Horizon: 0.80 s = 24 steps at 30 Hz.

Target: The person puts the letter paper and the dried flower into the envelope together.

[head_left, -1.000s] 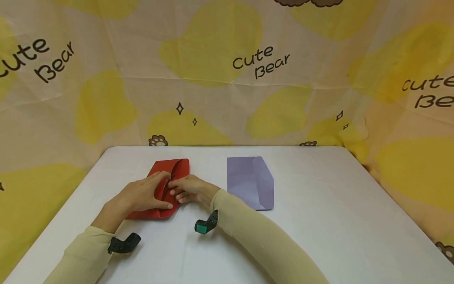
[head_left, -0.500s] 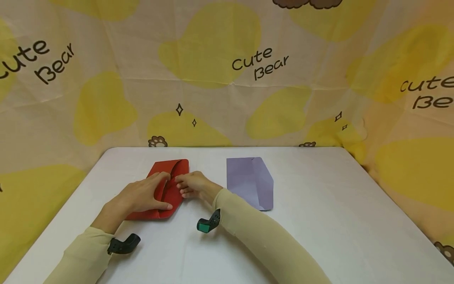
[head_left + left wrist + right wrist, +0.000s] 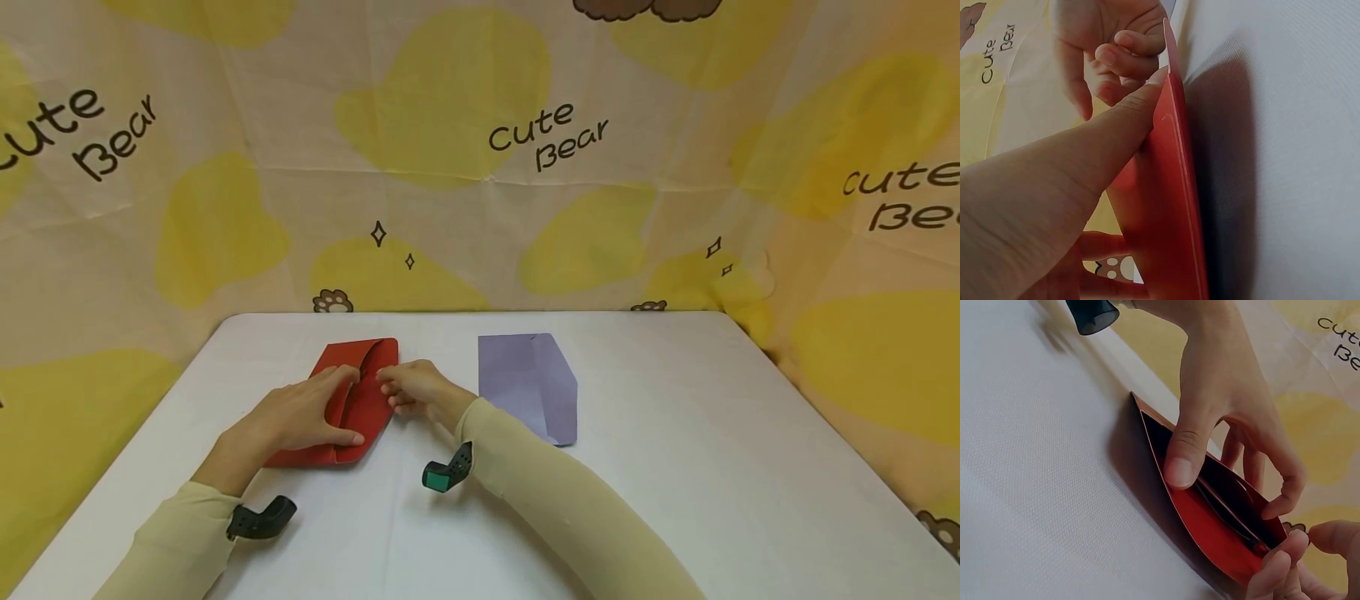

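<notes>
A red envelope (image 3: 378,400) lies at the left of the table, its mouth gaping and its flap side facing right. My left hand (image 3: 300,412) arches over it and grips it, fingers on the front panel and thumb across the mouth onto the flap. In the right wrist view, a thin edge (image 3: 1229,509) shows inside the red pocket. Beside the flap is my right hand (image 3: 423,390), fingers loosely bent, thumb and fingertips close together at the envelope's edge, with nothing visible between them. A lilac envelope (image 3: 513,383) lies flat further right, apart from both hands.
The white table (image 3: 660,467) ends at a patterned cloth backdrop (image 3: 480,192) behind. Dark wrist devices (image 3: 262,518) sit on both sleeves. My right forearm (image 3: 570,508) crosses in front of the lilac envelope.
My right hand has drawn back to the right, from the red envelope's mouth to the flap's outer side. My left hand and both envelopes stay in place.
</notes>
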Tool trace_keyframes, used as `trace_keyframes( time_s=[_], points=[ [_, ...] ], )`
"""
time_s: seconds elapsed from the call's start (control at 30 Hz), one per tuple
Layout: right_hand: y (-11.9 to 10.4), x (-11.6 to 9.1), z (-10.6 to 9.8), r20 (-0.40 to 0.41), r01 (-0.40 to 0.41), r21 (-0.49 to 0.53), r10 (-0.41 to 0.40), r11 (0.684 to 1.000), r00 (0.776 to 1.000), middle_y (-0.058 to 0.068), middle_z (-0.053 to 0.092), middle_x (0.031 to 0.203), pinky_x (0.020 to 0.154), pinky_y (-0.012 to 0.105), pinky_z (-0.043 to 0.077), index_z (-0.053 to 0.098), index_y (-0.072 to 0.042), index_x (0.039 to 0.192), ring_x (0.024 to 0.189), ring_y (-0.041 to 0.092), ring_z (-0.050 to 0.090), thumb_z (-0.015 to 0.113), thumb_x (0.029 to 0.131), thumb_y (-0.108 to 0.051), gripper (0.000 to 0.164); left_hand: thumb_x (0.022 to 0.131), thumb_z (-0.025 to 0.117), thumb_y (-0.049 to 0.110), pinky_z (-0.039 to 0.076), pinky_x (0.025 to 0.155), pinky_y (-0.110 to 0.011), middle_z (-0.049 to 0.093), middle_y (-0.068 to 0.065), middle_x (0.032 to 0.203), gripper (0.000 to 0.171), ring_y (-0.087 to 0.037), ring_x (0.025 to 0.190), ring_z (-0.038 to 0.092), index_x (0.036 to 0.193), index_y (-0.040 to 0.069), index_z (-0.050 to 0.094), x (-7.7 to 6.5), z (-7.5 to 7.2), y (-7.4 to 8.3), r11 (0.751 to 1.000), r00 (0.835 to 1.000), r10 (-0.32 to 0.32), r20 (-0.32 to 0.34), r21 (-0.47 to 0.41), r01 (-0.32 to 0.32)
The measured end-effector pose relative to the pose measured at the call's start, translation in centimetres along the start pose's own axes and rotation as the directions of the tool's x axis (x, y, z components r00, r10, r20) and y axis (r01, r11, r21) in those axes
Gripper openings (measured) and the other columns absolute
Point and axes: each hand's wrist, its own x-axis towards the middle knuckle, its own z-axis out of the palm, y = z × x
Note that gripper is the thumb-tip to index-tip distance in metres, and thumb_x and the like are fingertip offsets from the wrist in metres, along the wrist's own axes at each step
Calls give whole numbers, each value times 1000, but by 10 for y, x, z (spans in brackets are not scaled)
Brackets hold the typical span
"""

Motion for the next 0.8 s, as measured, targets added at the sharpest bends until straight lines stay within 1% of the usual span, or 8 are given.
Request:
trace_keyframes(
  time_s=[0.2, 0.3, 0.43, 0.5, 0.7, 0.8],
  points=[
    [1, -1, -3, -18, 13, -2, -13, 1000, 1000, -2, 59, 70, 52, 16, 48, 71, -1, 115, 53, 6, 51, 64, 98, -23, 29, 71, 82, 64, 55, 77, -52, 57, -14, 138, 92, -27, 100, 62, 141, 17, 46, 0, -1, 1, 1000, 1000, 6, -4, -10, -6],
    [3, 0, -4, -39, 61, -48, -63, 997, 997, -2, 59, 69, 52, 17, 48, 72, 1, 111, 51, 7, 52, 65, 97, -20, 26, 71, 82, 64, 55, 77, -51, 57, -13, 139, 92, -27, 100, 62, 141, 18, 46, -1, -1, 0, 1000, 1000, 1, -3, -13, -1],
    [5, -2, -4, -71, 141, -158, -154, 977, 986, -1, 59, 70, 51, 18, 47, 72, 3, 104, 51, 8, 51, 65, 96, -17, 23, 70, 82, 64, 55, 75, -49, 57, -12, 138, 91, -26, 98, 61, 140, 18, 46, -1, -1, 0, 1000, 1000, 0, -4, -19, 0],
    [6, -3, -5, -80, 163, -198, -182, 966, 980, -1, 60, 71, 51, 19, 46, 73, 3, 103, 52, 8, 52, 65, 96, -17, 22, 70, 82, 64, 55, 74, -48, 58, -11, 137, 91, -25, 97, 61, 140, 19, 46, -1, -1, 0, 1000, 1000, 0, -6, -19, 0],
    [8, -7, -9, -78, 197, -245, -222, 949, 972, 1, 64, 77, 52, 20, 47, 74, 1, 106, 54, 10, 53, 64, 97, -18, 23, 70, 82, 65, 55, 75, -49, 58, -9, 135, 91, -23, 96, 61, 140, 19, 46, -1, -1, 0, 1000, 1000, -4, -1, -19, 4],
    [9, -9, -13, -61, 235, -259, -258, 937, 964, 1, 64, 78, 51, 20, 48, 73, 1, 108, 55, 10, 53, 64, 96, -18, 24, 70, 82, 66, 54, 75, -49, 58, -8, 134, 91, -23, 95, 61, 140, 20, 46, -1, 0, 0, 1000, 1000, -12, 6, -19, 12]
  ],
)
